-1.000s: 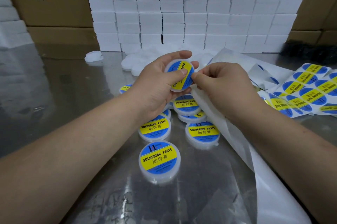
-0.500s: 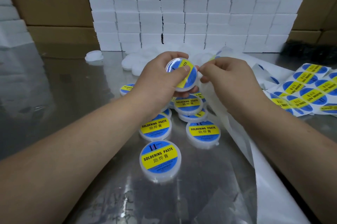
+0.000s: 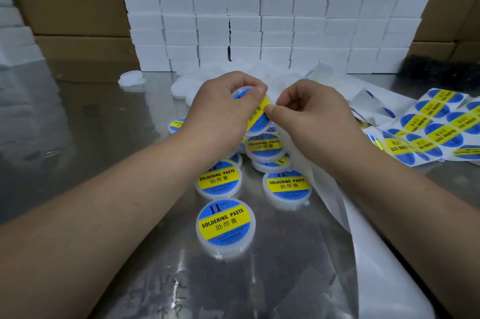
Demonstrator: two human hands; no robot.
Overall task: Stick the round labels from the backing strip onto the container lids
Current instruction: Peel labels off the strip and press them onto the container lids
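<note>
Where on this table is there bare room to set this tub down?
Freest: the left side of the shiny metal table, up to the brown cardboard boxes. A smaller patch sits at the near edge, before the closest blue-and-yellow labelled round container. Crowded: the cluster of labelled containers beyond it, plus the white backing strip and label sheets on the right.

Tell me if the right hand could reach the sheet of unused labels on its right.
Probably yes: the label sheet lies just right of the right hand with nothing standing between. But that hand is busy, pinching the label on the container the left hand holds.
</note>
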